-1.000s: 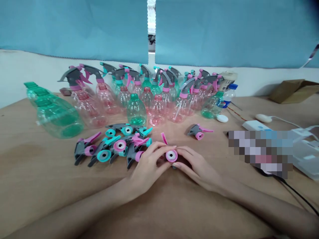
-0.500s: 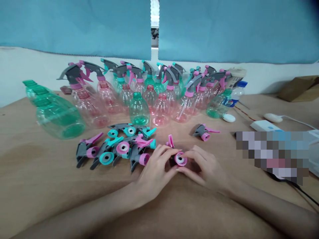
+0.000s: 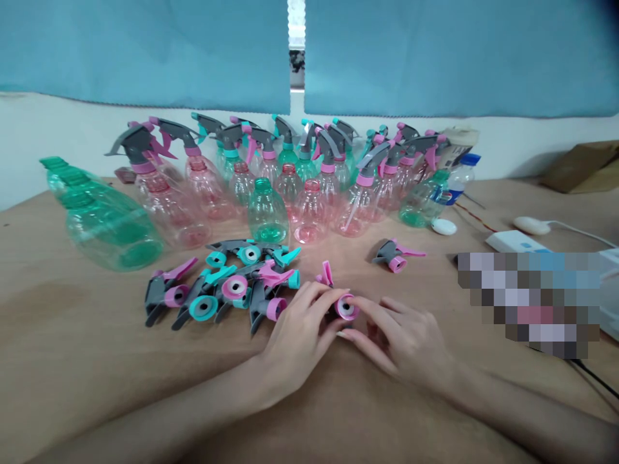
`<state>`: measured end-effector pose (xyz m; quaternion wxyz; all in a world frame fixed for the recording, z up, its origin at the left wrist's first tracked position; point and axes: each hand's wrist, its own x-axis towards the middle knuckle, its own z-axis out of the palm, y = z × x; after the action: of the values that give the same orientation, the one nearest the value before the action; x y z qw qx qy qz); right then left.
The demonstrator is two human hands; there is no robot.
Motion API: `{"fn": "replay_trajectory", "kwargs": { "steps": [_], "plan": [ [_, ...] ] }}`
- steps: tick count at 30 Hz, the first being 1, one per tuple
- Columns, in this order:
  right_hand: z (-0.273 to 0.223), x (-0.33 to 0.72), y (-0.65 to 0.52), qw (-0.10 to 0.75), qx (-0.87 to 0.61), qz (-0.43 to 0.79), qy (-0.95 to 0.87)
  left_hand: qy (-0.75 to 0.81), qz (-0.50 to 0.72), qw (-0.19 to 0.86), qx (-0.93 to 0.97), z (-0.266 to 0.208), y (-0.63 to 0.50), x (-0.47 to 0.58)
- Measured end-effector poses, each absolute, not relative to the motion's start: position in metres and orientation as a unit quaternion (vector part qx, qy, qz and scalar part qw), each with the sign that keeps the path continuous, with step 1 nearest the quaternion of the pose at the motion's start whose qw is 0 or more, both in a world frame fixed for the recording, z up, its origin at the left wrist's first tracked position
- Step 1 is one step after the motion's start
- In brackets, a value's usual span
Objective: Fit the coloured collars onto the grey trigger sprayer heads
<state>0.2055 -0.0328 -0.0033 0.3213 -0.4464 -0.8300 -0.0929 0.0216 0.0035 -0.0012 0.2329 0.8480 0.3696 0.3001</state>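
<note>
Between my hands is a trigger spray head (image 3: 347, 308) with a pink collar, its round opening facing me and its pink trigger pointing up behind. My left hand (image 3: 302, 325) is closed around its left side, hiding most of the grey body. My right hand (image 3: 409, 335) has its index fingertip at the collar's rim and its thumb just below, pinching about it. Left of my hands lies a pile of loose spray heads, among them a teal-collared one (image 3: 203, 308) and a pink-collared one (image 3: 235, 287). Another loose spray head (image 3: 391, 256) lies apart, behind my right hand.
Pink and green bottles stand at the back, several capped with spray heads; an open green bottle (image 3: 267, 212) and an open pink bottle (image 3: 309, 212) are in front. Green bottles (image 3: 113, 229) lean at left. At right are a blue-capped bottle (image 3: 463, 180), a white mouse (image 3: 530, 225) and a blurred-out patch.
My right thumb and index finger have spread slightly apart at the pink collar. My left hand keeps its hold on the spray head. The whole view has shifted a little.
</note>
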Motion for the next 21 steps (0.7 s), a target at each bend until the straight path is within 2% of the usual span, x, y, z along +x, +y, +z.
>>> {"fn": "replay_trajectory", "kwargs": {
  "steps": [4,7,21],
  "plan": [
    [-0.008,0.206,-0.028,0.331,-0.445,0.047,-0.831,0.359,0.292,0.233,0.855,-0.001,0.003,0.021],
    [-0.011,0.208,-0.025,0.335,-0.442,0.105,-0.826,0.356,0.285,0.233,0.859,-0.001,0.004,0.02],
    [-0.014,0.212,-0.02,0.352,-0.425,0.154,-0.82,0.336,0.239,0.222,0.884,0.005,0.004,0.025]
  ]
}}
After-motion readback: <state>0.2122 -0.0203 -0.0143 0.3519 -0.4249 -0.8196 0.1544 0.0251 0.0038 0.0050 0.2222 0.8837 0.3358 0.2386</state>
